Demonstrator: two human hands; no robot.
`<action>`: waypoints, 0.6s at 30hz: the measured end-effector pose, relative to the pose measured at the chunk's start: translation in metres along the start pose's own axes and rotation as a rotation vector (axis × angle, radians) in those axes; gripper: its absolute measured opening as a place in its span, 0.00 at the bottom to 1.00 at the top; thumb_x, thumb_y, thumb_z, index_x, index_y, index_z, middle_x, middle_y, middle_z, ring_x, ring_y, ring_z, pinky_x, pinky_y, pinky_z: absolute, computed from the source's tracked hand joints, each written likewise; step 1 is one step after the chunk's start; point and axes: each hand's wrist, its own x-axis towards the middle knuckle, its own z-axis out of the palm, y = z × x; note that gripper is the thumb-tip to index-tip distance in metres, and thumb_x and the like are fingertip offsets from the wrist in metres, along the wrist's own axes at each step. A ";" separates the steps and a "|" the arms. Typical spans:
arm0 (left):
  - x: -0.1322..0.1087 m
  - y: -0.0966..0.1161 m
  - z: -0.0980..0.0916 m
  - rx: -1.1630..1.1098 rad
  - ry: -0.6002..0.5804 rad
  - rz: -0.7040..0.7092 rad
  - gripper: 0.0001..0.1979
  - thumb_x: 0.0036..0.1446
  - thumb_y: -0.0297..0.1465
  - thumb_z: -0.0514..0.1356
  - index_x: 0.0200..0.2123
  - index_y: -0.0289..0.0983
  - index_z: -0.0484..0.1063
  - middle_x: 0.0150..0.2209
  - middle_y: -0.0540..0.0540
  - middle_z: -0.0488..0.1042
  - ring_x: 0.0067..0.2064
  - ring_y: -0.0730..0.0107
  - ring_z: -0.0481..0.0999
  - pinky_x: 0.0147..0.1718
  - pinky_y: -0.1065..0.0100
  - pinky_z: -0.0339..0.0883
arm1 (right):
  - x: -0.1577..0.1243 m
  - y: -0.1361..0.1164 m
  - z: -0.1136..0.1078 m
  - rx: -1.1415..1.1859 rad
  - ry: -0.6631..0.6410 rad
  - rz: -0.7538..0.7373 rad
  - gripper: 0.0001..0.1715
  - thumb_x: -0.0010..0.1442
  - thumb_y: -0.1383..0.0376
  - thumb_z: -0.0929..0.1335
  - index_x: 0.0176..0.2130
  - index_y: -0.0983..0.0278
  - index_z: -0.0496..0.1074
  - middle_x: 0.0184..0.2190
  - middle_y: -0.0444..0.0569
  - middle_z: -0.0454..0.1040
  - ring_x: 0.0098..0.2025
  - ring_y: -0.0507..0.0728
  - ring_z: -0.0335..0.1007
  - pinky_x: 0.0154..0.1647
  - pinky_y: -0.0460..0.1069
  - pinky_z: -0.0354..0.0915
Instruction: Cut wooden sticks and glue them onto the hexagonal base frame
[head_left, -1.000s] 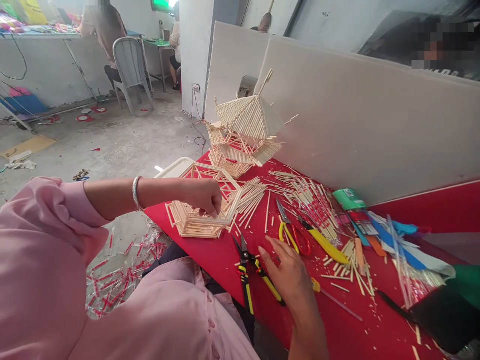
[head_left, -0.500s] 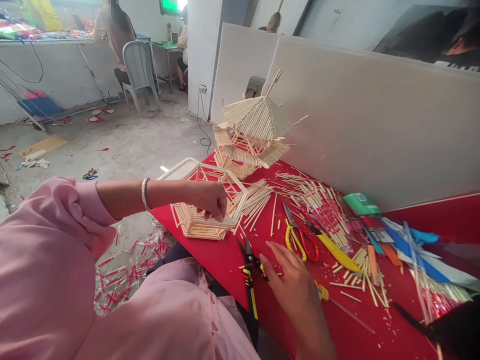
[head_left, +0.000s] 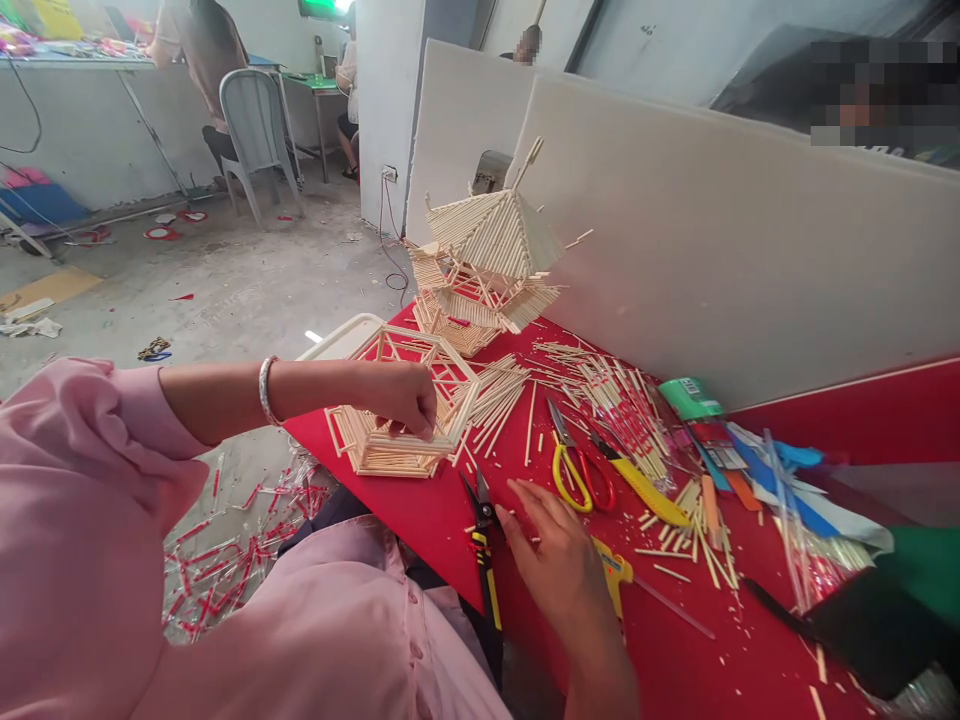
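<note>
"Left hand (head_left: 405, 395) first: how does it stand?"

"Curled, fingertips down at the near rim of the hexagonal stick frame (head_left: 405, 446), which sits right beneath it. Pinching or merely pressing, I can't tell. Right hand (head_left: 555, 555) is loosely spread, with nothing visible in its grasp."

"Risks, biggest thing first?"

"Red-covered desk (head_left: 442, 522): its edge runs close below the left hand, so a shove bodyward could tip the frame off. Beyond that hand, the pagoda-like stick model (head_left: 487, 240) could suffer from a careless knock."

"Nearer the right hand?"

"Black-and-yellow snips (head_left: 482, 553) lie partly hidden by it, blades parted; a blind grab could nick. Beside its wrist, the yellow glue gun (head_left: 616, 572) could burn, if hot."

"Smallest?"

"Loose sticks (head_left: 495, 400) just past the left hand's knuckles; one sweep could scatter them."
</note>
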 end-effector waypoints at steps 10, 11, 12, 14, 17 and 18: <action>0.000 0.003 0.000 -0.010 -0.004 -0.052 0.06 0.45 0.29 0.65 0.19 0.36 0.75 0.12 0.53 0.67 0.16 0.78 0.63 0.18 0.74 0.57 | -0.001 -0.007 -0.002 0.003 -0.023 0.000 0.25 0.67 0.52 0.60 0.54 0.63 0.73 0.51 0.54 0.75 0.53 0.62 0.71 0.53 0.59 0.68; 0.001 0.003 0.000 -0.013 0.000 -0.062 0.06 0.45 0.29 0.65 0.19 0.36 0.75 0.12 0.53 0.67 0.16 0.78 0.63 0.18 0.74 0.57 | -0.002 -0.007 -0.002 -0.002 -0.019 -0.002 0.25 0.67 0.53 0.60 0.54 0.63 0.73 0.51 0.54 0.75 0.52 0.62 0.71 0.53 0.59 0.68; 0.001 0.004 0.001 -0.012 0.007 -0.075 0.06 0.45 0.29 0.65 0.19 0.37 0.75 0.11 0.53 0.66 0.16 0.77 0.63 0.18 0.73 0.57 | -0.002 -0.006 -0.002 -0.005 -0.017 -0.006 0.25 0.67 0.53 0.60 0.53 0.63 0.73 0.51 0.55 0.76 0.52 0.62 0.71 0.53 0.60 0.68; 0.000 0.006 0.002 0.000 0.022 -0.107 0.08 0.46 0.29 0.64 0.17 0.37 0.74 0.11 0.53 0.66 0.16 0.76 0.64 0.19 0.72 0.59 | -0.003 -0.006 -0.002 -0.009 -0.013 -0.011 0.25 0.67 0.53 0.60 0.53 0.63 0.73 0.50 0.55 0.76 0.52 0.63 0.71 0.53 0.60 0.68; -0.002 0.011 0.004 0.017 0.015 -0.137 0.12 0.48 0.28 0.62 0.15 0.37 0.71 0.11 0.53 0.65 0.17 0.74 0.64 0.20 0.70 0.60 | -0.004 -0.006 -0.002 -0.012 -0.010 -0.010 0.25 0.67 0.53 0.60 0.54 0.63 0.73 0.50 0.55 0.76 0.52 0.63 0.71 0.53 0.60 0.68; -0.002 0.013 0.004 0.023 0.011 -0.143 0.12 0.48 0.28 0.62 0.14 0.37 0.70 0.11 0.53 0.64 0.17 0.74 0.63 0.20 0.70 0.60 | -0.004 -0.007 -0.002 -0.014 -0.009 -0.010 0.25 0.67 0.53 0.60 0.54 0.63 0.73 0.50 0.55 0.76 0.52 0.63 0.71 0.53 0.60 0.68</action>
